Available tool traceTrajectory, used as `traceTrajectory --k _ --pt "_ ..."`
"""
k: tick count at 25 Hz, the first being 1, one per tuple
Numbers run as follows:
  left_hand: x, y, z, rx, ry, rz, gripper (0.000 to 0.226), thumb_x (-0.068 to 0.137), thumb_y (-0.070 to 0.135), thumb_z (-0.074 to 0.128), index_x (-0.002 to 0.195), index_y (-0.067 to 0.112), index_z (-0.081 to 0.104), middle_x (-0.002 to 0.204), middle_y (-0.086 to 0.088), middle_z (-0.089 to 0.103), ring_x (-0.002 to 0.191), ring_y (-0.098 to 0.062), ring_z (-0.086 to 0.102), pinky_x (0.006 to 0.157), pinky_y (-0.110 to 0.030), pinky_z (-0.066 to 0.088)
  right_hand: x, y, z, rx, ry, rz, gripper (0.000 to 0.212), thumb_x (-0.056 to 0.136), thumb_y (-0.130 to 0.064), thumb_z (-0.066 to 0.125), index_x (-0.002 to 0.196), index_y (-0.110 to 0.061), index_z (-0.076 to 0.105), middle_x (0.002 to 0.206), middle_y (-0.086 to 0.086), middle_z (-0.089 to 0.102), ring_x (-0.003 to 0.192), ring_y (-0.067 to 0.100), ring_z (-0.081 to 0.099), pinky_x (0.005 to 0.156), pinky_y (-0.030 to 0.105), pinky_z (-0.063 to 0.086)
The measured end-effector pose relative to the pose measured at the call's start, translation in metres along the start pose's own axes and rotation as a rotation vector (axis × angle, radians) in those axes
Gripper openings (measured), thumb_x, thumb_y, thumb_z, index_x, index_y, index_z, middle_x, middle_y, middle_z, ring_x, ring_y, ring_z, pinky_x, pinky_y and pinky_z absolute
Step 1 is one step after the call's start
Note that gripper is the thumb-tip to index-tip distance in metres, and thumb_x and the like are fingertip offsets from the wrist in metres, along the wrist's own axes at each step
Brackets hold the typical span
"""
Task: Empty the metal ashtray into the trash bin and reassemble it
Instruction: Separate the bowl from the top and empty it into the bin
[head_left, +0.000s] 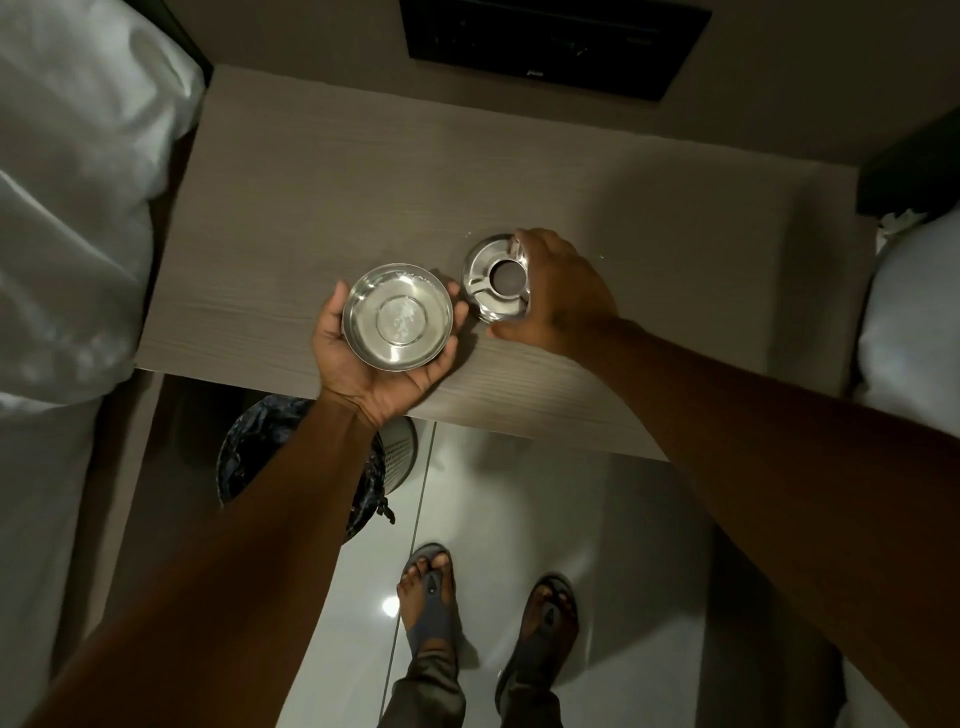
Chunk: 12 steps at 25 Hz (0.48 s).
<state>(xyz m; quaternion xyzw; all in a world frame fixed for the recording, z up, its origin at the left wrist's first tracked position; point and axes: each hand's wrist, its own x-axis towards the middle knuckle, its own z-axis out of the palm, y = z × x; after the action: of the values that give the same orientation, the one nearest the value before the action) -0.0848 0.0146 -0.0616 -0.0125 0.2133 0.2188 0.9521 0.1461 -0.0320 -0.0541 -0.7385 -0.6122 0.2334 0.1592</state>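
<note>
wood-grain table (363, 171) btwn white beds (67, 208), glossy tile floor (519, 519), dim light.

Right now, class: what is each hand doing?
Left hand: closed around the bowl, held from below.
Right hand: closed on the lid, which sits on the table.

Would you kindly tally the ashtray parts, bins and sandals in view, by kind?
Ashtray parts: 2, the bowl and the lid
Trash bins: 1
Sandals: 2, one and another
Total: 5
</note>
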Motion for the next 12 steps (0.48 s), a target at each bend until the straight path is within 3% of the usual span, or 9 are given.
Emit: traceTrajectory --k 4,8,12 --pt "-0.008 0.004 0.002 -0.01 0.04 0.007 0.087 0.083 0.078 0.038 0.14 0.013 0.047 0.141 -0.015 0.048 0.125 -0.03 0.05 0.089 -0.04 0.052 0.002 -0.002 0.0 -0.045 -0.055 0.008 0.111 0.057 -0.052 0.088 0.146 -0.006 0.039 0.148 0.012 0.047 0.136 0.03 0.044 0.113 0.038 0.036" --pt "-0.037 0.01 0.015 0.097 0.183 0.145 0.077 0.083 0.07 0.041 0.138 0.016 0.05 0.139 -0.016 0.052 0.125 -0.03 0.05 0.092 -0.041 0.048 -0.025 0.008 0.007 -0.113 -0.044 0.138 0.13 0.061 -0.077 0.072 0.154 -0.003 0.02 0.163 0.018 0.023 0.151 0.032 0.02 0.123 0.042 0.016" --pt "-0.095 0.008 0.009 0.378 0.616 0.407 0.062 0.079 0.055 0.056 0.124 0.013 0.063 0.125 -0.014 0.064 0.113 -0.034 0.06 0.081 -0.043 0.051 -0.059 0.031 0.025 -0.285 -0.008 0.168 0.127 0.073 -0.091 0.032 0.155 0.003 0.011 0.165 0.024 0.008 0.154 0.033 0.006 0.124 0.048 0.004"
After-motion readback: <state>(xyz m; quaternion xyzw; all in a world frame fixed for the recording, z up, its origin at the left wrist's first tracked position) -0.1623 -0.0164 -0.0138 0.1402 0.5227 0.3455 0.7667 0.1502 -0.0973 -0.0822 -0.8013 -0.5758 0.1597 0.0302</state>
